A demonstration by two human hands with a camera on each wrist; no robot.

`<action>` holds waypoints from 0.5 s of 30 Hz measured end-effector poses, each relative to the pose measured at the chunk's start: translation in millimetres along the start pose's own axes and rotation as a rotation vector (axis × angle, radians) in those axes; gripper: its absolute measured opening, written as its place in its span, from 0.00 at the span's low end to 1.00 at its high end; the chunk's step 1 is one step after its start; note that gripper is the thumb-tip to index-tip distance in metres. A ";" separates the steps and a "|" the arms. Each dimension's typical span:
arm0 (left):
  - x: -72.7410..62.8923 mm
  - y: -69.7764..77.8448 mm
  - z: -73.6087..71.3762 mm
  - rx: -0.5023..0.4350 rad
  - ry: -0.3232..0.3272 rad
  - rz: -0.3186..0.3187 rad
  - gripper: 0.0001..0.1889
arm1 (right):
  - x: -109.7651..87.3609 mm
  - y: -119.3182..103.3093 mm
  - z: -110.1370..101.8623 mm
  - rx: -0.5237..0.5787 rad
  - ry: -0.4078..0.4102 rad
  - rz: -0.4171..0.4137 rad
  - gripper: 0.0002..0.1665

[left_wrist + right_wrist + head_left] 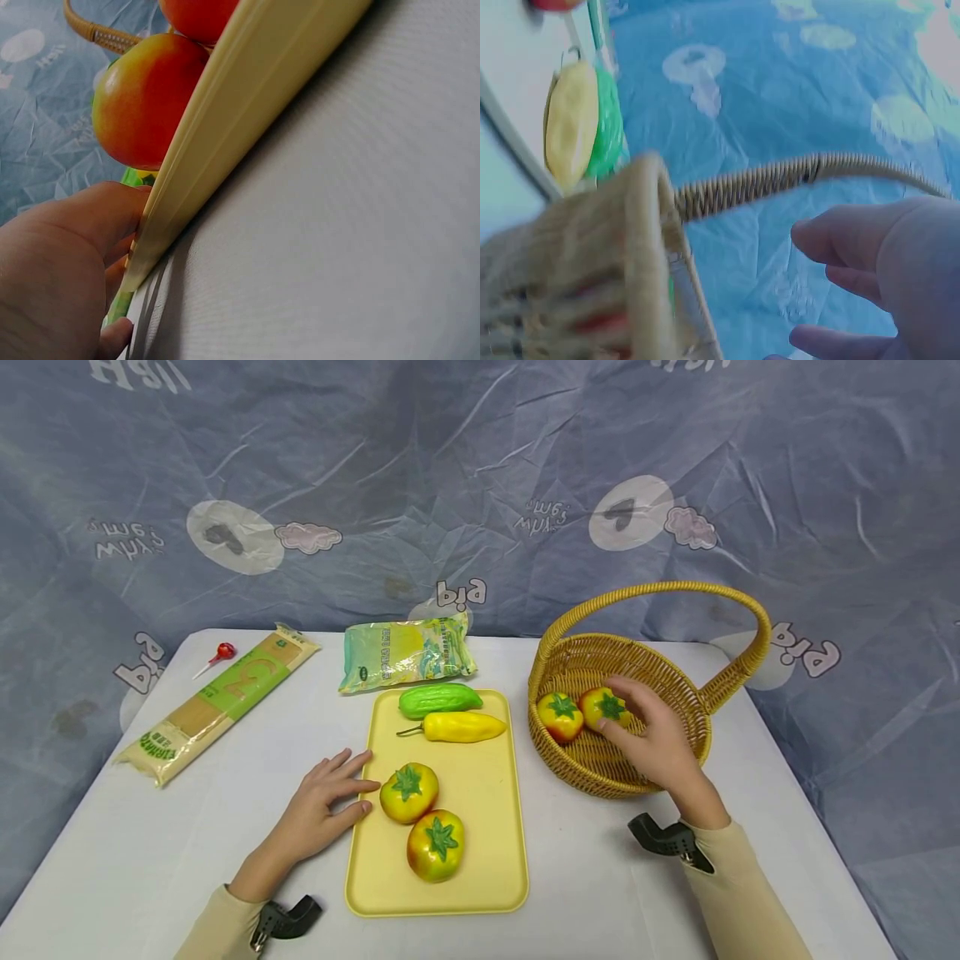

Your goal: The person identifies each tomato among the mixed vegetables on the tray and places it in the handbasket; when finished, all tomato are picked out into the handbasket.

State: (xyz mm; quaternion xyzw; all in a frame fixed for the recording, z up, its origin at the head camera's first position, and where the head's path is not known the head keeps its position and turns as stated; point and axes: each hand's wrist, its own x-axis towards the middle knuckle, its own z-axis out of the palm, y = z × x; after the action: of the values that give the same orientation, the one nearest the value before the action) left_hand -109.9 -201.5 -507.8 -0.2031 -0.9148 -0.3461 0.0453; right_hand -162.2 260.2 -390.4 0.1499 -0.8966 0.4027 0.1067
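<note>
My left hand (327, 803) is at the left edge of the yellow tray (487, 893), its spread fingers at the rim. Just beyond the fingertips sits a red-and-yellow tomato (408, 793) with a green leafy top; a second tomato (436, 846) touches it. The left wrist view shows the tray's side and one tomato (146, 105) close up. My right hand (654, 737) reaches over the wicker basket (671, 672), thumb and fingers apart near a tomato (602, 708) inside. Another tomato (560, 717) lies left of that one. Nothing shows between the fingers in the right wrist view.
A green bumpy gourd (440, 700) and a yellow pepper (463, 727) lie across the tray's far end. Behind it is a green-and-yellow packet (407, 652). Noodles in a long pack (221, 702) and a red lollipop (222, 652) lie at left. The basket handle (660, 589) arches high.
</note>
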 end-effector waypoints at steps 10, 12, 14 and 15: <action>-0.6 -0.5 0.5 0.001 0.000 -0.004 0.13 | -11.1 -25.5 21.5 -0.004 -0.015 -0.184 0.29; -0.4 -0.4 0.2 0.001 -0.001 -0.008 0.13 | -14.0 -29.5 27.5 0.017 -0.025 -0.232 0.29; 0.0 -0.1 -0.2 0.000 -0.004 -0.013 0.13 | -16.9 -33.3 34.2 0.042 -0.047 -0.287 0.30; 0.4 0.0 -0.3 -0.001 -0.005 -0.015 0.13 | -18.4 -35.2 37.7 0.051 -0.067 -0.310 0.30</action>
State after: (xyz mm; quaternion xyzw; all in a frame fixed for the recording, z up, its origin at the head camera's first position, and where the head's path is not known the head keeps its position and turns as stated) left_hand -110.3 -201.6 -507.5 -0.1972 -0.9162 -0.3465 0.0404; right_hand -135.2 212.9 -396.3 0.3024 -0.8553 0.3990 0.1336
